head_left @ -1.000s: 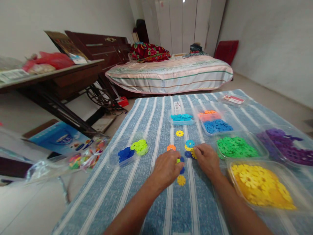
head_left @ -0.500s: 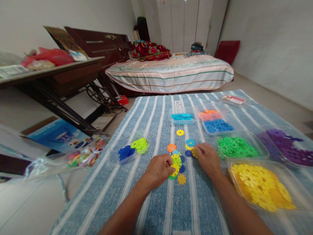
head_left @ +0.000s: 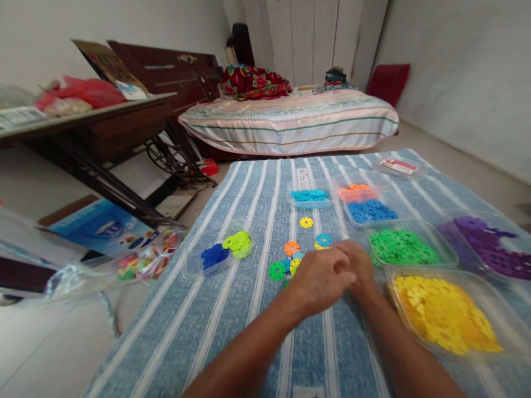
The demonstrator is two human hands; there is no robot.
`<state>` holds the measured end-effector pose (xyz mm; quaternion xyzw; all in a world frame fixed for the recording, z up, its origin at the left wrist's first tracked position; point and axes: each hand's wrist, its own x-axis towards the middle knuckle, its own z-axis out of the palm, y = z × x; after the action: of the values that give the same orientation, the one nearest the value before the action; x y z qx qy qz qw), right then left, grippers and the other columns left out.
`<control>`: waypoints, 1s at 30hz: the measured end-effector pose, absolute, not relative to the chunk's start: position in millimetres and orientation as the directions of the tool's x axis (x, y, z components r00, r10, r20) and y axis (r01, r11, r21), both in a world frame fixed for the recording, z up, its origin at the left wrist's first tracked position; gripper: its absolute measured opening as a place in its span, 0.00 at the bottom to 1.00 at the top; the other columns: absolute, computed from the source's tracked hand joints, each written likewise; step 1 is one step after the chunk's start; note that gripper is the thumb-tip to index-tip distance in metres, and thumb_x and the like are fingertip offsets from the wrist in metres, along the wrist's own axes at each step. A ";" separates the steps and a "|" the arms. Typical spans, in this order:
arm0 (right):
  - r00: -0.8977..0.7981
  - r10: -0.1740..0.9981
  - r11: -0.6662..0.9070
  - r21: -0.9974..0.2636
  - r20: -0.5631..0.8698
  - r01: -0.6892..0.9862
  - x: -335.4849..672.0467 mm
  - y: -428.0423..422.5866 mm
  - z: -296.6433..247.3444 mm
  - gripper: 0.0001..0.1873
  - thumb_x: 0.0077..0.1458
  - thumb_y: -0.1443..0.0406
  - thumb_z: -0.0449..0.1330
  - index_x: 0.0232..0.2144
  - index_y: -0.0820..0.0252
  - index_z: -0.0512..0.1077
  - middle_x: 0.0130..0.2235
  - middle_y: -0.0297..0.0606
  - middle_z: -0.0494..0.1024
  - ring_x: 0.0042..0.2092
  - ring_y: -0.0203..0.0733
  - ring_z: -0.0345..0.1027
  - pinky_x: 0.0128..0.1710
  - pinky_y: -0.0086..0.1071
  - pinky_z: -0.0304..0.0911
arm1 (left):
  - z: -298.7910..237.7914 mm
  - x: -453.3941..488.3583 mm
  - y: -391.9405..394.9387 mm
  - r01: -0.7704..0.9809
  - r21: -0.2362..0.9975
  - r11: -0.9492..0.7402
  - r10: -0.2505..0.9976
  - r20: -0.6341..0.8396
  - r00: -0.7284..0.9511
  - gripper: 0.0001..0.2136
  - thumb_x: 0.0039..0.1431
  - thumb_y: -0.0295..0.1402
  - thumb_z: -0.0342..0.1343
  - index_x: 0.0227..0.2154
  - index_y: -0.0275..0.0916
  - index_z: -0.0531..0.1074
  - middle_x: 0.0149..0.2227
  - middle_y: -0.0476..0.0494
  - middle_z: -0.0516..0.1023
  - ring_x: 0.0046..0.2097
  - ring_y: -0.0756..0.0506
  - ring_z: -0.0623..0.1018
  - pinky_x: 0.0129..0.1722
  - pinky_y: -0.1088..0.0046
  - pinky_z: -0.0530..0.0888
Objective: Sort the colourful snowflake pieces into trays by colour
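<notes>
My left hand (head_left: 321, 279) is closed, its fingers curled, and reaches across in front of my right hand (head_left: 357, 262). The two hands meet over the striped cloth. My right hand looks bent inward, its fingertips mostly hidden behind the left; whatever either hand pinches is out of sight. Just left of my left hand lie an orange notched disc (head_left: 291, 248), a green notched disc (head_left: 277, 271) and a yellow notched disc (head_left: 295, 267). Beyond the hands is a light-blue notched disc (head_left: 323, 239), partly over a yellow one. A single yellow disc (head_left: 306, 222) lies farther off.
Clear tubs hold yellow discs (head_left: 448, 315), green discs (head_left: 402, 247), purple discs (head_left: 493, 243), blue discs (head_left: 370, 211) and light-blue discs (head_left: 310, 196). Left stands a tub with dark-blue discs (head_left: 214, 256) and lime discs (head_left: 237, 244). A lidded box (head_left: 399, 166) sits at the far right.
My left hand has moved right, from the disc cluster to my right hand, and now covers part of the discs. The green disc at the cluster's left now shows fully.
</notes>
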<state>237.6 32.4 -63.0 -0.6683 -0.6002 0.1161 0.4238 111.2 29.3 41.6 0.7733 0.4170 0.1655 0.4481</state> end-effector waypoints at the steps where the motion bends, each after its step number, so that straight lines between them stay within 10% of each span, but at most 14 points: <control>1: 0.250 0.903 0.076 -0.704 0.349 0.706 237.5 33.6 -62.4 0.17 0.55 0.58 0.49 0.25 0.59 0.73 0.28 0.37 0.73 0.34 0.40 0.63 0.33 0.31 0.54 | 38.6 102.5 29.0 0.588 0.748 -0.307 0.793 -0.140 0.593 0.03 0.49 0.30 0.54 0.24 0.37 0.71 0.26 0.49 0.73 0.31 0.49 0.73 0.30 0.75 0.66; 9: 0.240 0.909 0.061 -0.678 0.341 0.732 238.4 38.8 -64.0 0.17 0.55 0.58 0.49 0.25 0.58 0.73 0.29 0.37 0.74 0.34 0.40 0.64 0.36 0.32 0.55 | 18.1 59.1 5.6 0.819 0.256 -0.513 0.773 -0.275 0.571 0.05 0.52 0.32 0.50 0.31 0.38 0.69 0.37 0.40 0.74 0.41 0.41 0.73 0.39 0.67 0.67; 16: 0.244 0.911 0.052 -0.678 0.333 0.734 237.7 38.4 -62.7 0.17 0.55 0.58 0.49 0.26 0.58 0.74 0.29 0.37 0.75 0.35 0.40 0.64 0.37 0.32 0.55 | 18.5 58.6 7.7 0.817 0.381 -0.432 0.783 -0.290 0.550 0.02 0.51 0.29 0.50 0.26 0.39 0.67 0.28 0.46 0.73 0.33 0.45 0.73 0.31 0.71 0.64; 22: 0.232 0.922 0.048 -0.689 0.309 0.723 239.4 38.5 -64.3 0.16 0.55 0.58 0.49 0.26 0.58 0.73 0.29 0.38 0.74 0.34 0.41 0.63 0.35 0.33 0.56 | 28.8 107.8 4.8 0.608 0.743 -0.280 0.784 -0.188 0.592 0.04 0.50 0.30 0.53 0.23 0.37 0.69 0.22 0.50 0.71 0.27 0.51 0.70 0.26 0.75 0.62; 26: 0.247 0.923 0.035 -0.705 0.294 0.708 239.9 38.7 -66.5 0.17 0.54 0.57 0.49 0.25 0.58 0.73 0.29 0.38 0.73 0.34 0.41 0.64 0.34 0.33 0.56 | 30.5 155.1 -12.7 0.371 0.826 -0.424 0.704 0.042 0.709 0.08 0.53 0.32 0.53 0.35 0.36 0.71 0.26 0.49 0.72 0.29 0.50 0.72 0.29 0.74 0.67; 30: 0.253 0.920 0.029 -0.694 0.300 0.719 238.1 37.1 -64.0 0.18 0.55 0.57 0.48 0.26 0.58 0.73 0.30 0.38 0.74 0.35 0.42 0.64 0.36 0.33 0.56 | 18.5 173.1 -27.0 0.257 0.738 -0.624 0.510 0.136 0.849 0.04 0.52 0.30 0.54 0.25 0.36 0.71 0.26 0.45 0.72 0.30 0.48 0.71 0.30 0.72 0.68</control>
<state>238.1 37.1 -64.0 -0.6853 -0.5980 0.1268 0.3959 173.1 -27.0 18.5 0.8853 0.2165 0.1687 0.3754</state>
